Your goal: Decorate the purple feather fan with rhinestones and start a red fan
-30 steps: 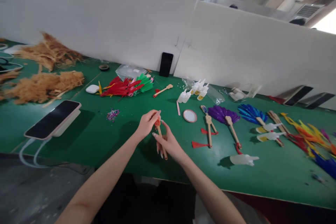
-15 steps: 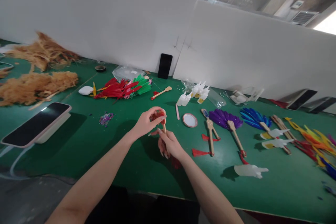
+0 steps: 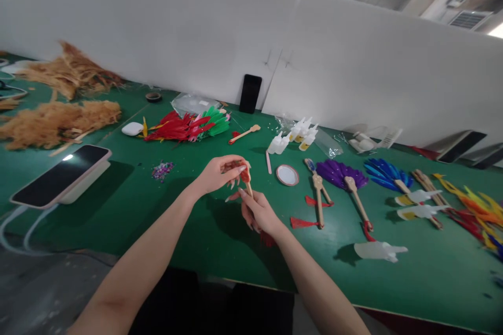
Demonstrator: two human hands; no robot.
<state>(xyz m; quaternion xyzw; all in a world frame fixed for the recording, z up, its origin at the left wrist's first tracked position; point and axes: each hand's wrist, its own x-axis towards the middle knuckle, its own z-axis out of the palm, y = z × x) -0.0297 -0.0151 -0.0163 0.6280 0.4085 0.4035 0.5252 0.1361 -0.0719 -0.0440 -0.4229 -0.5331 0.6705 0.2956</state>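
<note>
My right hand [image 3: 260,212] is wrapped round the lower shaft of a small wooden fan handle [image 3: 249,187], held upright above the table. The handle's head is covered in red, and a red tassel [image 3: 268,239] hangs below my wrist. At that red head, my left hand [image 3: 220,171] pinches with thumb and forefinger, the other fingers curled loosely. Whether a separate small piece sits between those fingertips is too small to tell. Just right of my hands lie a round white lid [image 3: 287,175] and a pink stick [image 3: 269,162].
Glue bottles [image 3: 280,143] stand behind the lid; another bottle [image 3: 379,250] lies front right. Purple [image 3: 341,174] and blue feather fans [image 3: 387,172] lie right. Red feathers [image 3: 178,126], sequins [image 3: 162,170], brown fibre [image 3: 58,121] and a charging phone [image 3: 63,175] are left. A white partition [image 3: 157,26] closes the back.
My left hand has shifted slightly off the handle's head, so more of its red surface shows. The right hand keeps its hold. The whole view has tilted a little.
</note>
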